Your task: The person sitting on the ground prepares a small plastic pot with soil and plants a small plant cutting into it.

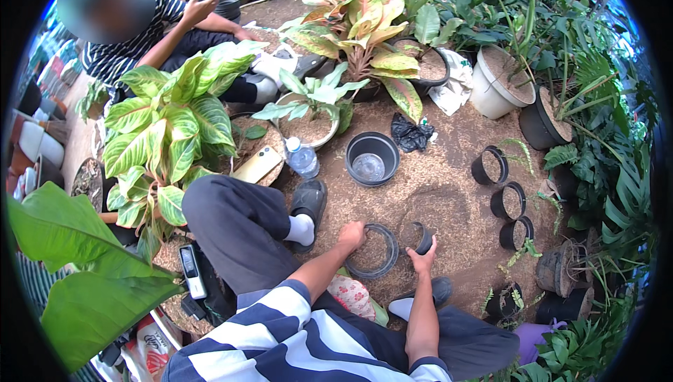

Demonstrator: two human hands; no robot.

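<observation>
My left hand (353,236) is closed at the left rim of a wide black plastic pot (393,256), which sits between my legs with brown husk-like growing mix inside. My right hand (422,257) grips a small black plastic pot (427,239) by its side, just right of the wide one. The small pot is tilted, and brown mix shows in its mouth. Straight ahead stands an empty-looking larger black pot (372,143), with a clear base. Loose mix covers the ground (436,203) around both hands.
Three small filled black pots (509,200) line up at right. A water bottle (302,161) and a phone (258,165) on a pot lie left of centre. A black plastic bag (411,133) lies ahead. Another person (173,30) sits at upper left beyond a leafy potted plant (176,129).
</observation>
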